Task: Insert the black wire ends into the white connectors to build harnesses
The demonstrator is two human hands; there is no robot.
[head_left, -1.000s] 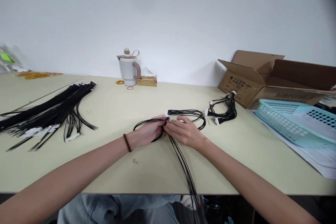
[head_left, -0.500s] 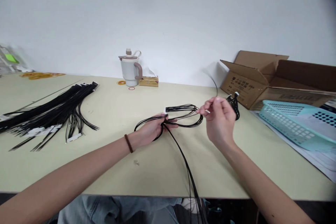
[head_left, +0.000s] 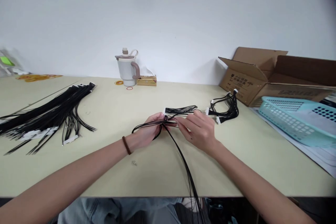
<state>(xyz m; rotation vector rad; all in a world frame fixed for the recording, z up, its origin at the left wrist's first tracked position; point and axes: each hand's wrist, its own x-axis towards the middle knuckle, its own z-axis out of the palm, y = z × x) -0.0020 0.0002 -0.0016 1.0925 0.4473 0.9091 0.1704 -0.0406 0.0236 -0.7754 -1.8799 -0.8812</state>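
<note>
**Near the table's middle: two hands gathering a looped black wire harness**

At centre, just near of the table's (head_left: 110, 168) midline, the left hand (head_left: 147, 131) is curled shut around a bundle of black wires (head_left: 181, 110), pinching it where the strands cross, apparently so that the loop on the far side holds its shape while the loose tails run toward the near edge and hang off it. White connectors show at the far end of the loop. The right hand (head_left: 199, 131) lies just right of that pinch point, fingers (head_left: 183, 120) partly bent and touching the same strands; whether it clamps them or only steadies them cannot be told. A brown band circles the left wrist.

Right of the hands, apart from them, lies a coiled harness (head_left: 225, 108), a finished-looking bundle set aside near the open cardboard box (head_left: 262, 73) and the turquoise basket (head_left: 294, 119). Far left lies a long sheaf of uncoiled wires (head_left: 49, 110), within reach of the left arm. At the far wall stands a lidded cup (head_left: 127, 68), beside a small gold box (head_left: 147, 81)
</note>
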